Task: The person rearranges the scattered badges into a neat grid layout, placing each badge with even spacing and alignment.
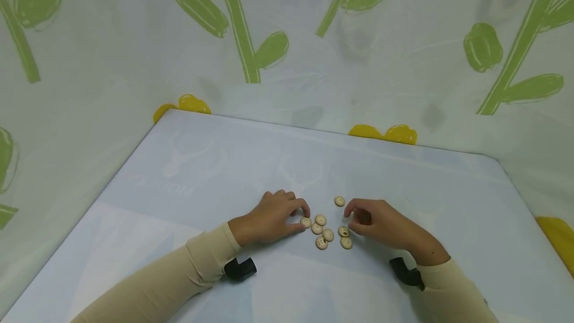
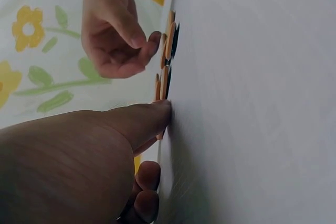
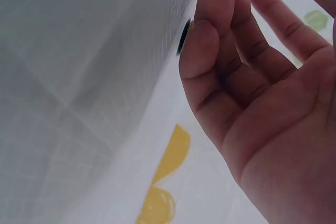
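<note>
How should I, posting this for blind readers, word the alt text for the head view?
A person's left hand pinches one small round disc beside several similar discs on a pale tabletop; the right hand hovers at their other side, thumb and forefinger apart. Beyond is a light backdrop with green leafy stems and yellow shapes.

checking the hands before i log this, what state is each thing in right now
left hand, pinching the leftmost disc
right hand, loosely curled, seemingly holding nothing
farthest disc, lying apart
middle four discs, lying clustered
two discs by the right hand, lying close together
sleeves, down to the wrists
</note>
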A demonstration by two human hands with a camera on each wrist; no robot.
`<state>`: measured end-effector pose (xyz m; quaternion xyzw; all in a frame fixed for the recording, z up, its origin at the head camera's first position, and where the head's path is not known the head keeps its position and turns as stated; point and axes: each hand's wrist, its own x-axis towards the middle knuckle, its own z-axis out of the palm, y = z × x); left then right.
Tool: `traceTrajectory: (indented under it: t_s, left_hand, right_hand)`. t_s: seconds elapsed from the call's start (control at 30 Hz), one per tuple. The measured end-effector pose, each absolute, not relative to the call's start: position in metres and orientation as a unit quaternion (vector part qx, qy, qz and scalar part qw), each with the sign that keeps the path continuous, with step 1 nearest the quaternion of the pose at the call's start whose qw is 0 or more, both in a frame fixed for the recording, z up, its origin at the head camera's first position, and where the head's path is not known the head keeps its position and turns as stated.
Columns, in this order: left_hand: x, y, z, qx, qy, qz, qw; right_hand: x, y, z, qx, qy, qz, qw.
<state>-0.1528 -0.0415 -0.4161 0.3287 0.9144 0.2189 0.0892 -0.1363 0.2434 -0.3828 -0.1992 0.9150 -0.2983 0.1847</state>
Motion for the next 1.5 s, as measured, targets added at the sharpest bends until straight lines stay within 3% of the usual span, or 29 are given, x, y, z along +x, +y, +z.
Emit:
traceTrajectory:
  t_s: [0.4, 1.5]
  left_hand:
    - [-0.1531, -0.0419, -0.4153, 0.329, 0.913, 0.224, 0.092]
    - [-0.1532, -0.0409, -0.4178, 0.337, 0.910, 0.226, 0.088]
  right_hand:
    - [-0.1341, 0.2373, -0.3848, -0.229, 0.901, -0.298, 0.218]
    - [-0.1325, 0.2331, -0.3853, -0.242, 0.911, -0.269, 0.201]
